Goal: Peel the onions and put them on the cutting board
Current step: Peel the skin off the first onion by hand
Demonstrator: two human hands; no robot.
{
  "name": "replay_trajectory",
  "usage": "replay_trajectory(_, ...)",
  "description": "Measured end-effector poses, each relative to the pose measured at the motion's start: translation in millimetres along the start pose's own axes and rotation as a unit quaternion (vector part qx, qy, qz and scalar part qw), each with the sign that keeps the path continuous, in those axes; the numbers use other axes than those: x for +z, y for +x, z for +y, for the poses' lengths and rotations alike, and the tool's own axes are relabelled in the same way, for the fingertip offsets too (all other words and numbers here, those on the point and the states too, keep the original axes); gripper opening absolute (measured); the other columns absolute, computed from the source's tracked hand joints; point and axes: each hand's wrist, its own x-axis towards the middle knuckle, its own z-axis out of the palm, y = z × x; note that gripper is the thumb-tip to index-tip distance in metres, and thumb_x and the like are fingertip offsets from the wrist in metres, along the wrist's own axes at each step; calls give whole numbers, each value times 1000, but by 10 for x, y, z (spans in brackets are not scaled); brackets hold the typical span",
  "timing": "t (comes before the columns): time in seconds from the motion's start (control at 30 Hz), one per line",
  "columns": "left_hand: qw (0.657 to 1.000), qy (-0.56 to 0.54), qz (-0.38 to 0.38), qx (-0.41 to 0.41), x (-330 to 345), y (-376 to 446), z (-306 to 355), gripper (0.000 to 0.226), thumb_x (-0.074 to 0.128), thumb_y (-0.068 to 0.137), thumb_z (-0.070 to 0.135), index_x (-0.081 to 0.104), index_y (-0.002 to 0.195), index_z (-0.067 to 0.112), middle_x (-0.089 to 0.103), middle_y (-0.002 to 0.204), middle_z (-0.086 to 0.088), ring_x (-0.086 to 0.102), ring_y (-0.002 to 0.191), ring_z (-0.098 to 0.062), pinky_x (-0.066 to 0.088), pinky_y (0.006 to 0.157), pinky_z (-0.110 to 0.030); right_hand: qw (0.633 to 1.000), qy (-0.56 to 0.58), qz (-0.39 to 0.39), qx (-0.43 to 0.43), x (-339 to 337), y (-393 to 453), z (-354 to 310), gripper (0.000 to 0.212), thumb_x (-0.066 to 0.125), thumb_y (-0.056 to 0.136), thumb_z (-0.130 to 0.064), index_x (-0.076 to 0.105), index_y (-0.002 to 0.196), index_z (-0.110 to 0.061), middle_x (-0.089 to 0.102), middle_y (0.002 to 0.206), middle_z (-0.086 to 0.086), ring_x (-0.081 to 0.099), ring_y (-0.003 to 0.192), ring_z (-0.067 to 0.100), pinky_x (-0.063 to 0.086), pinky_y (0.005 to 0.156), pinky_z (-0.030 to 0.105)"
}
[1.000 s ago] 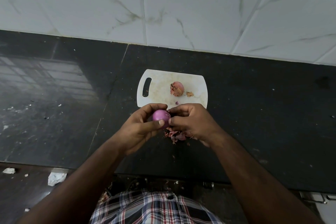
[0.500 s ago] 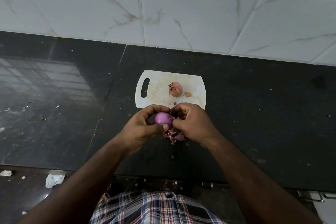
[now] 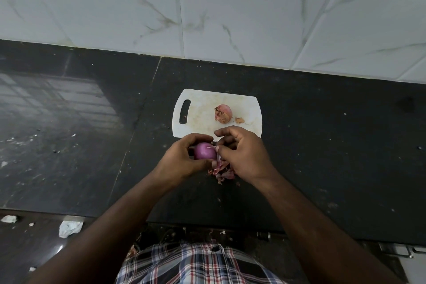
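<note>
The left hand (image 3: 182,159) has its grip closed around a purple onion (image 3: 204,151), fingers curled over the far side and thumb under the near side, so the bulb hangs above the black tabletop (image 3: 92,145), just short of the near edge of the white cutting board (image 3: 200,104). Most of the surface facing the camera looks smooth and glossy, so this onion seems close to bare. The sound way to finish is to keep that hold steady and roll the bulb a little inside the grip, bringing any leftover papery skin round towards the other hand.

Just right of the held onion, the right hand (image 3: 244,157) has its fingertips pinched at the bulb's right end, where a thin strip of skin shows; I judge its grip to be closed on that strip, though the contact itself is small and partly hidden. Pulling along the length of the bulb, away from the left grip, should lift the skin in one piece instead of tearing it.

Below both grips a heap of peelings (image 3: 222,170) lies on the tabletop, a sensible spot to drop the next piece.

Beyond the right hand, an unpeeled onion (image 3: 223,113) with dry brown skin sits on the board, a small scrap (image 3: 239,120) just beside it. It likely needs peeling next.
</note>
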Motion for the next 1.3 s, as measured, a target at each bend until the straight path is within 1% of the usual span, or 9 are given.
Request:
replay_trajectory(0.1,1000,-2,29,-4,16,-6,12,48,86,74,6,67,114,25,72,111,3,70,101,-11,58,80,-21,998,-54,10,-29,11,-10,-10,36,70,88,-8,68,122,-21,68,87,-9,67,81,3,55,70,15)
replay_trajectory(0.27,983,-178,3,-31,-75,-20,23,48,84,74,1,66,117,11,71,118,-14,70,106,-27,59,86,-31,996,-84,21,-18,2,0,96,36,68,91,-7,67,126,-20,70,102,-3,67,89,7,51,62,6)
replay_trajectory(0.4,935,-345,-30,-72,-26,-44,58,43,76,79,0,64,120,3,69,119,-20,70,103,-35,61,78,-34,989,-139,28,-54,11,27,105,37,66,94,-7,66,128,-18,69,120,0,64,108,11,54,93,24)
replay_trajectory(0.47,922,-377,-32,-83,-25,-48,62,41,73,83,3,62,122,3,69,118,-19,71,101,-36,61,76,-34,989,-137,31,-45,-10,44,108,33,64,96,-8,67,128,-17,69,123,0,64,112,12,52,98,26)
replay_trajectory(0.6,922,-373,-12,-100,-54,-23,37,43,66,85,11,60,126,2,66,124,-24,69,105,-37,62,78,-36,997,-80,6,-18,-93,48,86,26,66,96,-20,71,122,-19,74,116,-5,67,106,7,54,95,26)
replay_trajectory(0.73,935,-341,-8,-100,-50,-1,12,47,67,86,17,59,128,0,67,122,-23,70,97,-26,61,76,-30,998,-17,-63,-17,-100,32,-5,50,82,81,-35,66,128,-26,72,118,-9,67,108,5,56,94,31)
replay_trajectory(0.8,938,-332,-12,-97,-39,8,9,47,68,85,16,59,128,0,68,119,-20,71,95,-23,60,74,-28,997,-22,-75,-29,-83,28,-20,48,83,80,-32,68,126,-27,73,113,-11,69,103,5,59,91,34)
replay_trajectory(1.0,943,-319,-13,-98,-47,15,-18,51,76,82,18,61,126,0,68,121,-22,69,101,-29,61,86,-35,996,-31,-69,-44,-90,38,-1,42,75,81,-16,71,122,-23,75,107,-10,70,98,2,60,88,31)
replay_trajectory(1.3,950,-298,-10,-97,-32,31,27,46,73,80,15,63,123,2,70,118,-21,72,96,-26,61,76,-29,981,-148,20,-123,70,-9,-39,34,69,86,-18,71,119,-16,72,109,-1,63,96,8,57,85,24)
